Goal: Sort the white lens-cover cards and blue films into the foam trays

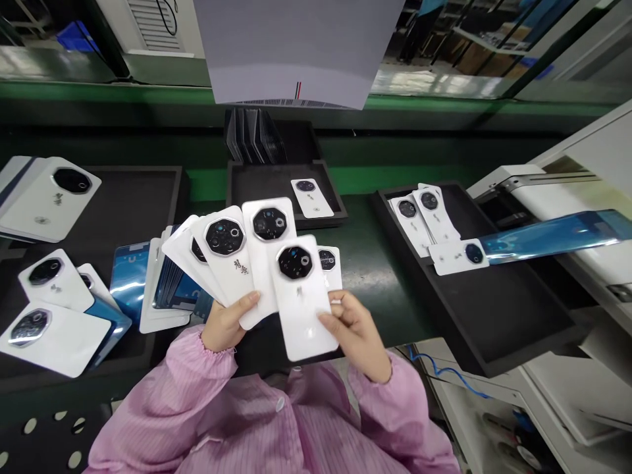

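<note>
My left hand (230, 322) is closed on a fan of several white phone back covers (232, 280), each with a dark octagonal camera area at the top. My right hand (358, 329) pinches the lower right edge of another white phone back cover (301, 303), which overlaps the fan's right side. Behind this one, a further white cover (332, 273) shows in part; whether my right hand also grips it I cannot tell. Blue film-covered sheets and white covers (153, 283) stand in a row just left of my left hand.
More white covers lie on the black tray (133, 191) at left. A black foam tray (261, 181) ahead bears one cover (312, 197) and dark upright sheets (254, 135). The right tray (513, 316) holds several covers and a blue film strip (553, 237). A white panel (301, 46) hangs ahead.
</note>
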Demonstrator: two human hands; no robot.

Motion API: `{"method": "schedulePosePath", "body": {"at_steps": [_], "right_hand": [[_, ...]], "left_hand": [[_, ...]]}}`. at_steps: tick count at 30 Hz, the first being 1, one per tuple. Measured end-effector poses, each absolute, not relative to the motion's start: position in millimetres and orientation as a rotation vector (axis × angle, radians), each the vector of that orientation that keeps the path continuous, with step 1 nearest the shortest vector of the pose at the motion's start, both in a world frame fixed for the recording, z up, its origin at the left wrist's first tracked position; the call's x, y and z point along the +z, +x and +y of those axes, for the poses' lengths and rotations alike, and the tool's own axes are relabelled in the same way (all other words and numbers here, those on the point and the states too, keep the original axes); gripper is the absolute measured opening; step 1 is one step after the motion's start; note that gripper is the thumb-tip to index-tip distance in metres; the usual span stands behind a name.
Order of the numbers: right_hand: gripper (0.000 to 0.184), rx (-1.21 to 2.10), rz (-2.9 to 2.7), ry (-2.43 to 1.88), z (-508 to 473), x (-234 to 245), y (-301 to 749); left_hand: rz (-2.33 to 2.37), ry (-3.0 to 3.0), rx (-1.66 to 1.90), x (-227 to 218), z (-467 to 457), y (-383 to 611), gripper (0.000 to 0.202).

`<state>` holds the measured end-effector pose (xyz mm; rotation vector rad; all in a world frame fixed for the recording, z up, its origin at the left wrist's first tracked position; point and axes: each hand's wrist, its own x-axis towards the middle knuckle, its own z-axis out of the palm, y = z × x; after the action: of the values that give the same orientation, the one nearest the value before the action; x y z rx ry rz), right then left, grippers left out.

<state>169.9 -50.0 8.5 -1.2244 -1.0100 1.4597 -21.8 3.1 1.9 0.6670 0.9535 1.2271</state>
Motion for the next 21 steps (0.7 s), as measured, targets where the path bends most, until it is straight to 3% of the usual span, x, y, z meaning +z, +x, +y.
{"method": "schedulePosePath", "body": {"at_steps": [11,21], "right_hand": [[0.024,1.609,-0.925,-1.056,-5.7,0.5,163.7],[0.029,1.444,-0.852,-1.034,14.9,3.8,161.3]], "left_hand": [[0.900,0.660,1.210,1.8,7.6,-22.7,0.068],[0.832,0.614,0.891,-5.3,6.9,-21.6,0.053]]}}
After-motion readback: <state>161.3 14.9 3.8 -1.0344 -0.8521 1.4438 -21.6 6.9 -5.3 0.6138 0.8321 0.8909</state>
